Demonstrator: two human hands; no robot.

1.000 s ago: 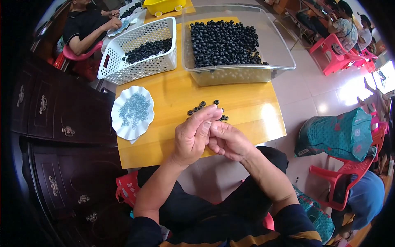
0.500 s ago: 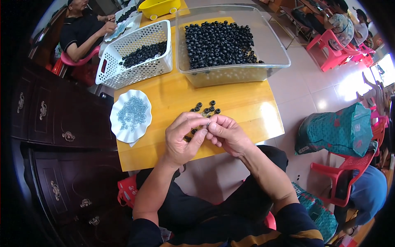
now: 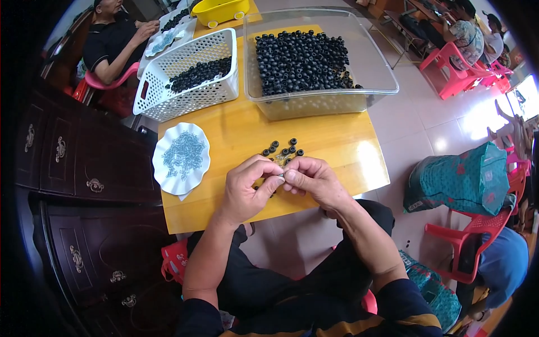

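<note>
Over the near part of the yellow table point(image 3: 224, 216), my left hand point(image 3: 247, 188) and my right hand point(image 3: 317, 180) meet fingertip to fingertip. Both are closed in a pinch round something tiny, mostly covered by the fingers, whose kind I cannot make out. Just beyond my fingertips lie several loose black ring-shaped pieces point(image 3: 292, 149), with a few more partly hidden beneath my hands. To the left of my left hand is a white scalloped plate point(image 3: 163, 177) bearing a heap of small clear bluish pieces point(image 3: 185, 154).
A clear plastic tub point(image 3: 320, 106) of black pieces stands at the back, beside a white perforated basket point(image 3: 185, 104) with more. Behind is a yellow wheeled container point(image 3: 222, 10). Dark cabinets point(image 3: 95, 151) line the left. A green bag point(image 3: 457, 177) rests on a red chair at right. Other people sit around.
My fingertips have shifted slightly and pinch closer together around the tiny thing. The view has moved a little. At the far left, another person's hands have risen from the tray.
</note>
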